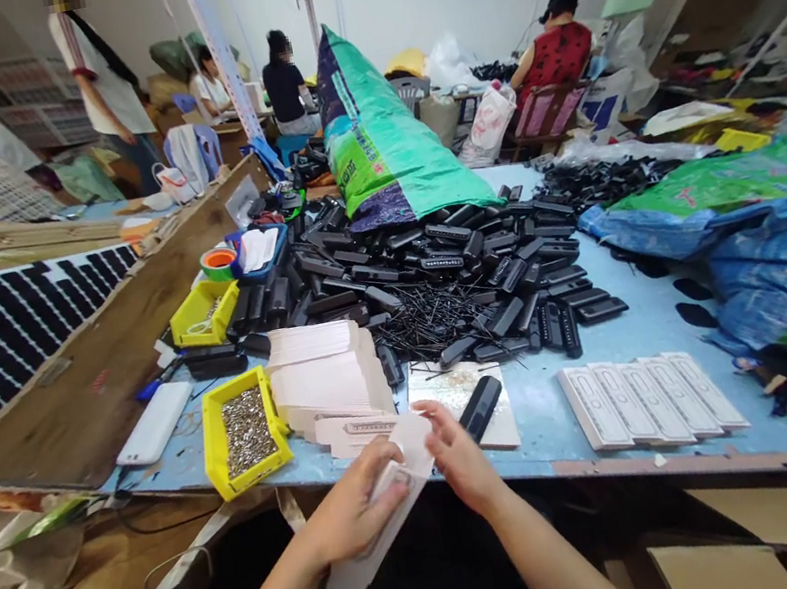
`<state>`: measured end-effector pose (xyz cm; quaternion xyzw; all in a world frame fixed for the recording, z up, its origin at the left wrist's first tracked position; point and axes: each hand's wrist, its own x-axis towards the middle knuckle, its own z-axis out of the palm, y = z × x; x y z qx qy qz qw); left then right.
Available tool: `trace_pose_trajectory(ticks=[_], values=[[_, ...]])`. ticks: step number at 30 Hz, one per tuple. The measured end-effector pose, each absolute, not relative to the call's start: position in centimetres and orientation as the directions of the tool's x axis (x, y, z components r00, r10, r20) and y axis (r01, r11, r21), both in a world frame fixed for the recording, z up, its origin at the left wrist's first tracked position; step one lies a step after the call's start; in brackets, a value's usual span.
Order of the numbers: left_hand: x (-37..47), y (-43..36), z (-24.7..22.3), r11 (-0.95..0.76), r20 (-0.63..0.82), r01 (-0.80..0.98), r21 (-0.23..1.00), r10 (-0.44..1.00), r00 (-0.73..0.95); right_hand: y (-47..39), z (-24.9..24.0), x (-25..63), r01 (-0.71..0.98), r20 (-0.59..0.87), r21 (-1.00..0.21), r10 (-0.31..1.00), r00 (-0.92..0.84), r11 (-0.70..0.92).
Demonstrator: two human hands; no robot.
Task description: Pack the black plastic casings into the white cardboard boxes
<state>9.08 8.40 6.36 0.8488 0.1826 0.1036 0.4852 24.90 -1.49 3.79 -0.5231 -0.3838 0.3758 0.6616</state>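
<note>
1. Your left grip [349, 518] is closed around the white carton [368, 558], thumb on top; the step looks like shaping that carton.
2. The carton slants between your grips at the near edge of the table [546, 442], its upper end by your right fingertips.
3. Your right grip [462, 460] is loosely curled; whether it pinches the carton, I cannot tell. The next move likely calls for steady left support while the right works that end.

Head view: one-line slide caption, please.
Left hand holding a pale carton, right hand at its upper end, at a blue table heaped with black cases.
</note>
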Motion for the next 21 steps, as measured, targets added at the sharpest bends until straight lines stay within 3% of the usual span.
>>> trace_pose_trajectory(ticks=[5,9,14,18,21], values=[[11.2,6.8,5.7,-0.526,0.108,0.208,0.825,0.507,0.855,-0.9,4.1,24.5,-0.077,0.196,-0.967,0.903,0.382,0.242],[11.3,7.0,6.1,-0.489,0.006,0.264,0.831,0.483,0.876,-1.0,4.3,25.2,-0.164,0.053,-0.978,0.919,0.390,0.126],[11.8,7.3,6.4,-0.248,-0.063,0.278,0.928,0.631,0.773,-1.0,5.0,25.6,0.075,0.297,-0.955,0.919,0.259,0.288],[12.6,7.3,6.1,-0.137,-0.155,0.300,0.944,0.618,0.771,-1.1,5.3,24.3,-0.001,0.181,-0.981,0.921,0.344,0.193],[12.6,7.5,5.7,-0.145,-0.111,0.244,0.959,0.600,0.792,-1.5,5.2,23.8,0.186,0.296,-0.952,0.881,0.370,0.242]])
